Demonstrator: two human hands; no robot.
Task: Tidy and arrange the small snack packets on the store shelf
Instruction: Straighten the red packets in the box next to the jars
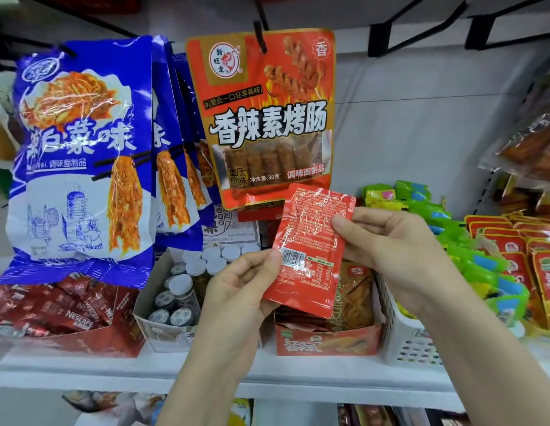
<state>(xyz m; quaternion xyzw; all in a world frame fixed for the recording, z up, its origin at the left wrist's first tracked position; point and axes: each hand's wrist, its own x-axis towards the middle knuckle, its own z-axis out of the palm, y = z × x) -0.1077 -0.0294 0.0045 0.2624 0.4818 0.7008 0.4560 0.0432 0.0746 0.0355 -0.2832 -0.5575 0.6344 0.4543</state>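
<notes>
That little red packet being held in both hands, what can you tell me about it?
The red packet is a small, flat, glossy pouch, seemingly plastic film, crinkled and catching the light. Its back faces the camera: fine white print, a barcode at lower left, a small table beside it. It is held upright, tilted slightly to the right, in front of the shelf and above an orange display box. The left hand pinches its lower left edge; the right hand pinches its upper right edge with the thumb on the face.

White shelf (83, 372), snack boxes (327, 342)

Bright even light, blurred warped edges
</notes>
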